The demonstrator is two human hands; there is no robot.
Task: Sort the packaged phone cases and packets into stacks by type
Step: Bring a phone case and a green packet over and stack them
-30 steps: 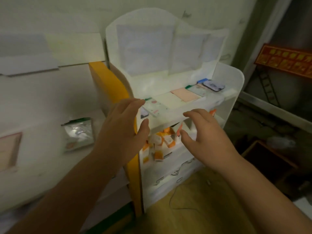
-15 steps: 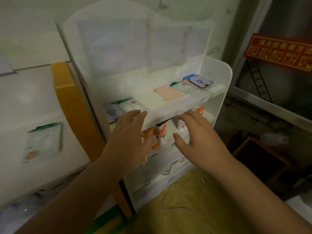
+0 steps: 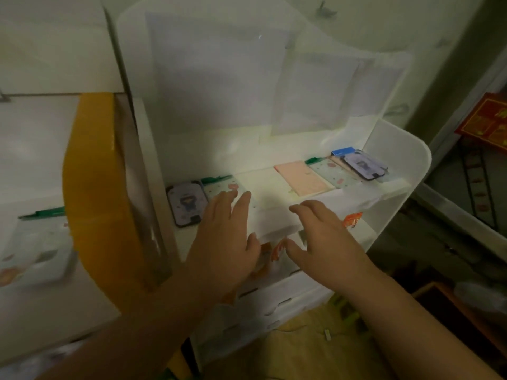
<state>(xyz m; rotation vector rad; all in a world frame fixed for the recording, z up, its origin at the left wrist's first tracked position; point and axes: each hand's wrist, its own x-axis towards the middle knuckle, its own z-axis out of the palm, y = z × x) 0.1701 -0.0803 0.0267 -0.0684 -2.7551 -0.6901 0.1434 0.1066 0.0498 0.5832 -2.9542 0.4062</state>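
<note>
A row of packaged phone cases lies on the top shelf (image 3: 395, 187) of a white rack. From left: a dark-rimmed case with a cartoon figure (image 3: 186, 205), a green-topped floral packet (image 3: 219, 187), a pale cream packet (image 3: 270, 187), a pink packet (image 3: 301, 178), another green floral packet (image 3: 329, 172), and a blue-topped packet with a dark case (image 3: 362, 163). My left hand (image 3: 227, 242) hovers open at the shelf's front edge, fingertips over the floral packet. My right hand (image 3: 326, 237) is open beside it, below the cream packet. Neither holds anything.
Orange and white small packets (image 3: 352, 219) sit on the shelf below. Drawers (image 3: 274, 300) fill the rack's lower part. A yellow-edged white counter (image 3: 90, 174) on the left bears another green-topped packet (image 3: 35, 242). Dim floor and a wooden box (image 3: 450, 305) lie at right.
The view has drawn closer to the rack, which now fills the frame. Both hands have risen to the top shelf's front edge, staying open and empty.
</note>
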